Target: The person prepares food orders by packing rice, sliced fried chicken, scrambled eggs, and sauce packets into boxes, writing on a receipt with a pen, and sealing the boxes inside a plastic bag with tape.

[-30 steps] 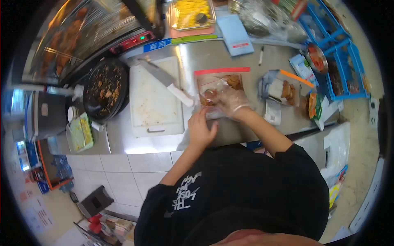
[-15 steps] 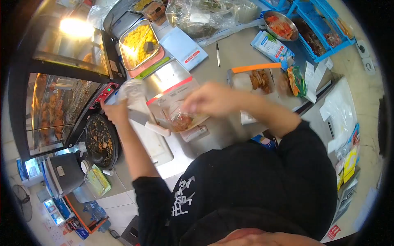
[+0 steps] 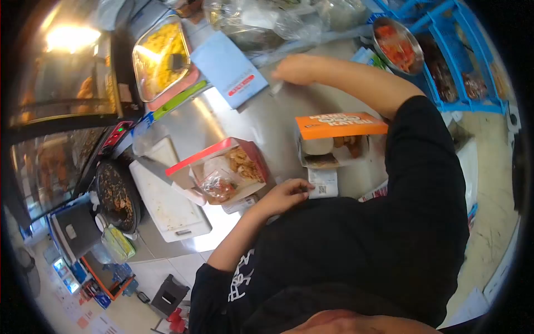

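My right hand (image 3: 297, 69) reaches across the counter with its fingers closed and slightly blurred. A small pale end of the pen (image 3: 276, 87) shows below them; the rest is hidden. Fingers apart, my left hand (image 3: 288, 196) lies at the left edge of a printed receipt (image 3: 324, 183). The receipt sits in front of an open orange-lidded meal box (image 3: 339, 127) with rice and brown meat. To the left stands an open red-edged meal box (image 3: 258, 158) with rice, chopped fried pieces and a small plastic bag of red food (image 3: 218, 186).
A knife (image 3: 158, 171) lies over a white cutting board (image 3: 172, 209). Behind are a light-blue packet (image 3: 231, 69), a tray of yellow food (image 3: 161, 58) and a metal bowl of red strips (image 3: 397, 44). A lit warming cabinet (image 3: 61, 119) stands left, blue baskets (image 3: 445, 55) right.
My right hand has left the red-edged box and moved to where the pen lay. My left hand has come from the cutting-board area to the receipt. The view has shifted.
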Demonstrator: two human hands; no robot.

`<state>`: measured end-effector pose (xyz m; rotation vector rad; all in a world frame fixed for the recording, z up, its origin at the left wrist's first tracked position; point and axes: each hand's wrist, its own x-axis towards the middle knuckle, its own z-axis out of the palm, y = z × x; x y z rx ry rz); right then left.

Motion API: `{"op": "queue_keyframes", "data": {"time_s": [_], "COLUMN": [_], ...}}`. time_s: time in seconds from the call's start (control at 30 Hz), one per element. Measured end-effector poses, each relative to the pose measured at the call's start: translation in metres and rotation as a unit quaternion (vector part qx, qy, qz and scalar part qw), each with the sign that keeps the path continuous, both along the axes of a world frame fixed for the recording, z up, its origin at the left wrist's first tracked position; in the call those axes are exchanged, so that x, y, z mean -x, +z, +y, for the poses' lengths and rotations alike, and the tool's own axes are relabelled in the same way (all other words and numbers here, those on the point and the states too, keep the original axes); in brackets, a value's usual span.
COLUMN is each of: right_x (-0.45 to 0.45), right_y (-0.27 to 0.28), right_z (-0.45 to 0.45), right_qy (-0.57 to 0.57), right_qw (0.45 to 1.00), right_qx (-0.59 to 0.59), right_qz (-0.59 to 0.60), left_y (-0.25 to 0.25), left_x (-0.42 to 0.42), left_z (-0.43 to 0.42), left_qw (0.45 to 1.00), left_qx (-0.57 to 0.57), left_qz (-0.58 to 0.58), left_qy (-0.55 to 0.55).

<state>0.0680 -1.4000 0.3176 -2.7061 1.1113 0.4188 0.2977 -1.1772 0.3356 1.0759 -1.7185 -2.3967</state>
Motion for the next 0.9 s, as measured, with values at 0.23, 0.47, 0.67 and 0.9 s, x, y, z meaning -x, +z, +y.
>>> {"op": "queue_keyframes", "data": {"time_s": [0.23, 0.47, 0.67, 0.9], "right_x": [0.097, 0.067, 0.048, -0.037], "right_y": [0.153, 0.013, -0.013, 0.044], "right_z": [0.194, 0.302, 0.31, 0.44], "right_qy": [-0.364, -0.629, -0.557, -0.706], "right_qw": [0.736, 0.744, 0.798, 0.491], "right_qx": [0.01, -0.049, -0.066, 0.014], "right_qz": [-0.571, -0.22, -0.223, -0.511], "left_y": [-0.032, -0.042, -0.066, -0.011], "left_x": [0.042, 0.036, 0.009, -0.044], "left_z": [0.021, 0.03, 0.031, 0.048], "left_qw": [0.991, 0.949, 0.975, 0.983], "left_qx": [0.101, 0.255, 0.132, 0.183], "left_qz": [-0.079, -0.178, -0.126, 0.029], "left_qy": [-0.022, 0.045, 0.13, -0.004]}}
